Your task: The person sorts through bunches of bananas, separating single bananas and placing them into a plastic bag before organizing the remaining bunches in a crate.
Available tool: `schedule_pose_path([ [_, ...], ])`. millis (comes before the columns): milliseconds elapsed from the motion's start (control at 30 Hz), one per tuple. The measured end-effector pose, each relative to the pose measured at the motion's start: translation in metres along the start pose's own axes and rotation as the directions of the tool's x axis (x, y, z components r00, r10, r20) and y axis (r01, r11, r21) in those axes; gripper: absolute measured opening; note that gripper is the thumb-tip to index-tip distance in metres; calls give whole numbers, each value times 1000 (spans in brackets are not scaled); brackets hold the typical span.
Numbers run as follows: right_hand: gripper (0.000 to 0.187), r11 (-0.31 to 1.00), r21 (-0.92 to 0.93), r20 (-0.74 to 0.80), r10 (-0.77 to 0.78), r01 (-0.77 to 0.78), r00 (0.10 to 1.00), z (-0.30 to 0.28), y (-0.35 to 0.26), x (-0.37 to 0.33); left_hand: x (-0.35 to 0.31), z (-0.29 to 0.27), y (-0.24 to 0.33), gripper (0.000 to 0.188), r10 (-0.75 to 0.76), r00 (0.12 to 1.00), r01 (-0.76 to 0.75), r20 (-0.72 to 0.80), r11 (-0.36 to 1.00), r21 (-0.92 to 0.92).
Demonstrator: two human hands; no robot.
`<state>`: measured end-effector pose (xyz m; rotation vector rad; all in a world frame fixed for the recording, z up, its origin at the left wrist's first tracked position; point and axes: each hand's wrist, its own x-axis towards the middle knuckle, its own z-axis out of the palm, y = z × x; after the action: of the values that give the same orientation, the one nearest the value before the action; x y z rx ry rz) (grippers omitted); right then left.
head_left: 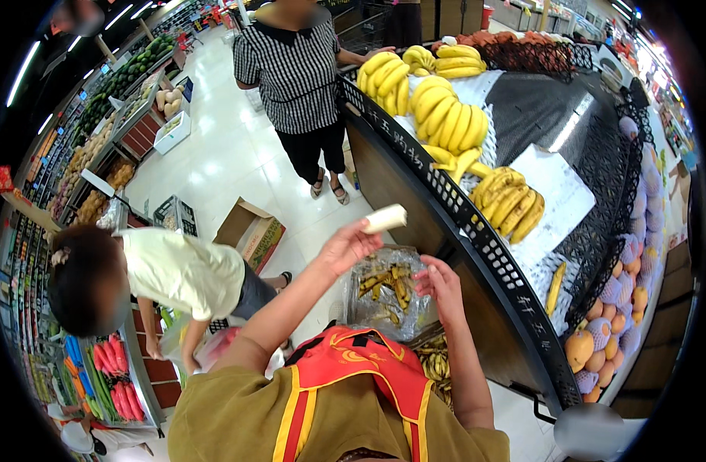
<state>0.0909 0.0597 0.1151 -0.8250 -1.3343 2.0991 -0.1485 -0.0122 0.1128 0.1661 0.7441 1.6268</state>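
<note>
In my left hand [351,248] is a peeled piece of banana [385,219], pale and without skin, held between thumb and fingers out in front of me. My right hand [443,286] is raised beside it with fingers apart and nothing in them. Below and between the hands, a container lined with clear plastic [358,312] holds browned banana pieces or peels [391,285]. To the right, several bunches of yellow bananas [453,123] lie on the display stand, and a spotted bunch [508,202] sits nearer to me.
A black perforated rim [515,296] edges the stand. A single banana [555,289] and netted round fruit [599,339] lie on its right part. One person in a striped top [287,77] stands ahead; another in a pale shirt [184,273] bends at left. An open cardboard box [249,235] is on the floor.
</note>
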Motion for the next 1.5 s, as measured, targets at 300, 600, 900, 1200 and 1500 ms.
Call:
schedule_pose_path([
  [300, 16, 970, -159, -330, 125, -185, 936, 1, 135, 6, 83, -113, 185, 33, 322, 943, -330, -79, 937, -116],
  [600, 22, 862, -327, -581, 141, -389, 801, 20, 253, -54, 177, -277, 335, 40, -30, 964, 154, 266, 874, -460],
  [900, 29, 788, -508, -584, -17, -348, 812, 28, 252, -69, 200, -314, 372, 44, 238, 960, -208, 150, 960, -187],
  [1200, 18, 899, -74, -582, 313, -432, 751, 19, 248, -77, 158, -215, 324, 28, 316, 948, -309, -34, 891, -331],
  [1500, 23, 870, -306, -553, 169, -387, 816, -1, 265, -67, 146, -231, 340, 31, 334, 942, -302, 15, 870, -390],
])
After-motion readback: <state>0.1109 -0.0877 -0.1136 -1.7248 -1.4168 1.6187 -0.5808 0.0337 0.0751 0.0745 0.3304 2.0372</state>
